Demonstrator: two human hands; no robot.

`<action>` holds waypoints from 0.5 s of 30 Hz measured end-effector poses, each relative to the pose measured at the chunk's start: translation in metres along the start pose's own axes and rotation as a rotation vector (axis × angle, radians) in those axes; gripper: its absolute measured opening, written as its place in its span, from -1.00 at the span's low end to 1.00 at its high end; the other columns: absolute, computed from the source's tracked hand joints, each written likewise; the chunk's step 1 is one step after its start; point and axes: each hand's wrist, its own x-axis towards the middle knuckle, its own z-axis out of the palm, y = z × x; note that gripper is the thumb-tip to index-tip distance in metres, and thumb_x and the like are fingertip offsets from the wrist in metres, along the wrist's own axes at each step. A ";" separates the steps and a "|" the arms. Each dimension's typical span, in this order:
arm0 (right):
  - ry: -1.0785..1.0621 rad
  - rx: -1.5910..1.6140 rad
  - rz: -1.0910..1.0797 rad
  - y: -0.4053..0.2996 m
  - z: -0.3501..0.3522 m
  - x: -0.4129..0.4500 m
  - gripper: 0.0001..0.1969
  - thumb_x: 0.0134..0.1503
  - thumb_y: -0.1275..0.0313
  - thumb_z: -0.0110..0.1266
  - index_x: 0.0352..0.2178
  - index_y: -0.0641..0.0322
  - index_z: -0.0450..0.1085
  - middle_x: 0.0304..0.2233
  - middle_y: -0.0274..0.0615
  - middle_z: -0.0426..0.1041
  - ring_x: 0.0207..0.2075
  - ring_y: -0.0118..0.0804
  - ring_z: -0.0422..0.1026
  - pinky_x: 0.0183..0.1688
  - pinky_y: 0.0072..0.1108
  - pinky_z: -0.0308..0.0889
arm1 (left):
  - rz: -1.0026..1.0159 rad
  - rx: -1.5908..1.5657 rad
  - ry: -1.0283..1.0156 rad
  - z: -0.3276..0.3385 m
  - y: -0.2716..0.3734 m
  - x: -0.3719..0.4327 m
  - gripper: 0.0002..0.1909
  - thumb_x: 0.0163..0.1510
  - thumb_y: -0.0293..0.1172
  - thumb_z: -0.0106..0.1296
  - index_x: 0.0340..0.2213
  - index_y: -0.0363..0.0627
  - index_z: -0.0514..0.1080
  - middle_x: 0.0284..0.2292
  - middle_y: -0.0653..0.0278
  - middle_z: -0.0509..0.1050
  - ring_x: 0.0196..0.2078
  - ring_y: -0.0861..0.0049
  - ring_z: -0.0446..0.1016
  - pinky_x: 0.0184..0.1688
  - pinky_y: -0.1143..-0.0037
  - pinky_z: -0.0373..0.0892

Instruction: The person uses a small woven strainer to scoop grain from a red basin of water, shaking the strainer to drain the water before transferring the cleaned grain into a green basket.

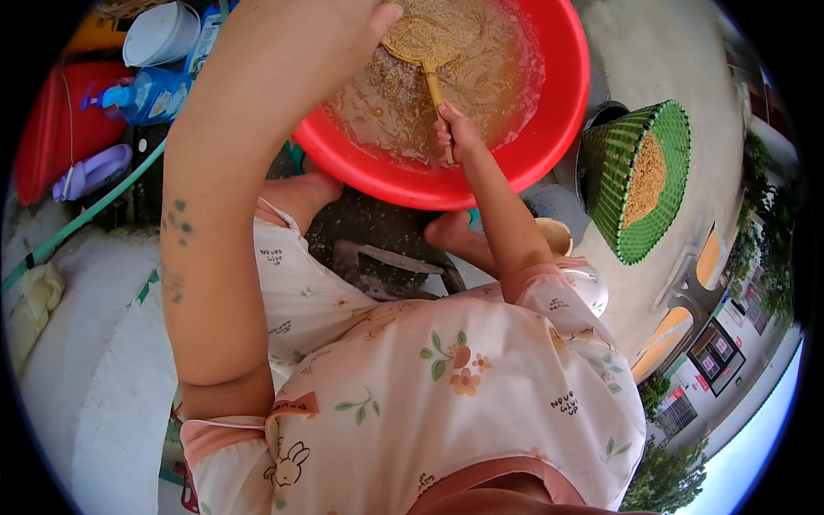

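A large red plastic basin (412,187) of cloudy brown water stands before me. My right hand (458,132) grips the handle of a woven bamboo strainer (425,40), which is held over or in the water. Wet, tan grain lies spread in the strainer's bowl. Over the basin's far left part reaches my left arm, and my left hand (381,19) is close beside the strainer's rim. The top edge of the picture cuts off most of that hand, so its fingers and any hold are hidden.
At right, a green woven basket (599,161) of tan grain leans on a dark metal pot (611,111). On the left are a white bucket (161,35), a blue pump bottle (151,96), a red plastic tub (45,138), a purple brush (96,170) and a green hose (90,212).
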 end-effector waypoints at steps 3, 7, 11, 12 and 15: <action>0.124 -0.019 -0.177 -0.017 -0.013 0.033 -0.51 0.29 0.31 0.01 0.22 -0.03 0.14 -0.65 -0.40 0.18 -0.70 -0.52 0.09 -0.66 -0.65 0.02 | 0.067 0.111 0.125 0.005 0.015 -0.011 -0.76 0.15 -0.35 -0.02 -0.43 -0.31 0.49 -0.45 -0.05 0.53 -0.33 0.06 0.52 -0.20 0.22 0.42; 0.433 -0.274 -0.419 -0.032 -0.073 0.051 -0.53 0.27 0.34 0.05 0.21 -0.04 0.25 -0.64 -0.35 0.27 -0.69 -0.49 0.21 -0.63 -0.61 0.18 | 0.098 0.123 0.115 -0.010 0.019 -0.013 -0.76 0.15 -0.35 -0.01 -0.43 -0.31 0.48 -0.44 -0.05 0.53 -0.33 0.08 0.52 -0.20 0.23 0.42; 0.779 -0.811 -0.515 -0.022 -0.114 0.020 -0.60 0.22 0.32 0.09 0.10 -0.05 0.42 -0.46 -0.31 0.53 -0.56 -0.50 0.42 -0.45 -0.58 0.38 | 0.028 0.050 0.017 0.000 0.000 -0.003 -0.76 0.15 -0.34 -0.01 -0.43 -0.30 0.48 -0.44 -0.04 0.53 -0.34 0.07 0.52 -0.21 0.22 0.43; 0.799 -0.922 -0.536 -0.014 -0.126 0.004 -0.59 0.21 0.32 0.10 0.11 -0.02 0.41 -0.48 -0.32 0.52 -0.57 -0.51 0.42 -0.46 -0.58 0.38 | 0.056 0.072 0.025 0.002 0.006 0.001 -0.76 0.15 -0.34 -0.01 -0.43 -0.30 0.48 -0.44 -0.04 0.53 -0.34 0.07 0.52 -0.21 0.22 0.43; 0.460 -0.658 -0.366 0.010 -0.111 -0.019 -0.56 0.23 0.34 0.08 0.15 0.09 0.36 -0.55 -0.32 0.44 -0.63 -0.51 0.35 -0.55 -0.60 0.32 | 0.026 0.126 0.120 -0.014 0.020 -0.017 -0.75 0.15 -0.32 0.00 -0.43 -0.29 0.48 -0.44 -0.03 0.53 -0.34 0.07 0.52 -0.22 0.22 0.43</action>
